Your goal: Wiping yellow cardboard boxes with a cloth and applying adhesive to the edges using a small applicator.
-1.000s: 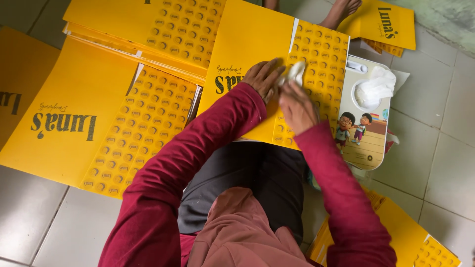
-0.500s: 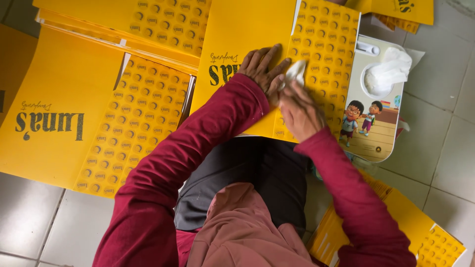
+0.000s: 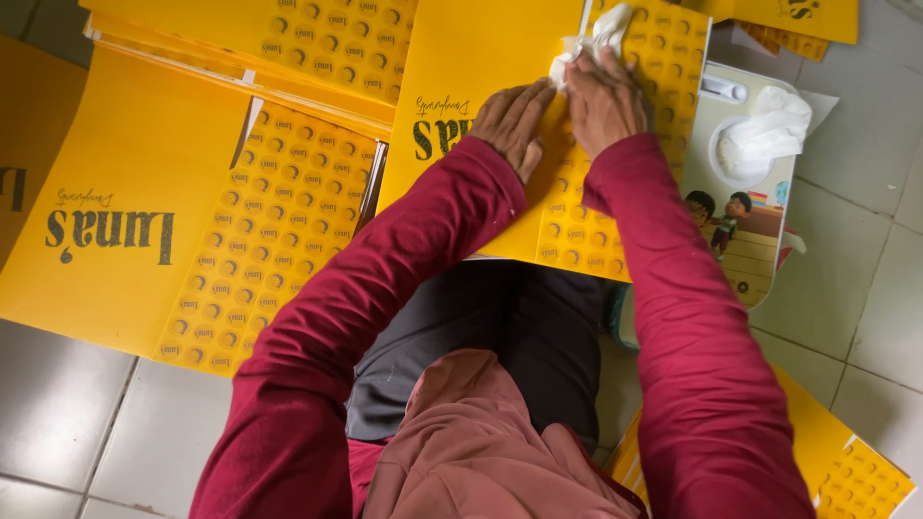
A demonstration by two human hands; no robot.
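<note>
A: Since half a sec ago both hands have slid up the yellow sheet (image 3: 500,86), further from the body, and the wipe went with them.

B: Where's the wipe now?

A: The white wipe (image 3: 598,37) sits near the top edge of that sheet, right on the seam where the plain half meets the dotted half. The right hand (image 3: 604,101) is closed on it, fingers curled over, pressing it down.

B: And the left hand?

A: The left hand (image 3: 510,120) lies flat on the sheet, fingers spread, palm down, gripping nothing. It's just beside the right, thumbs nearly touching.

B: What's around them?

A: A tissue pack (image 3: 745,183) w/ cartoon kids on it lies right of the sheet, white tissue sticking out of its round opening. More yellow sheets (image 3: 125,192) overlap to the left and above, another yellow sheet (image 3: 846,461) at lower right, all on a grey tile floor (image 3: 58,423). Dark red sleeves (image 3: 385,279) cover both arms.
</note>
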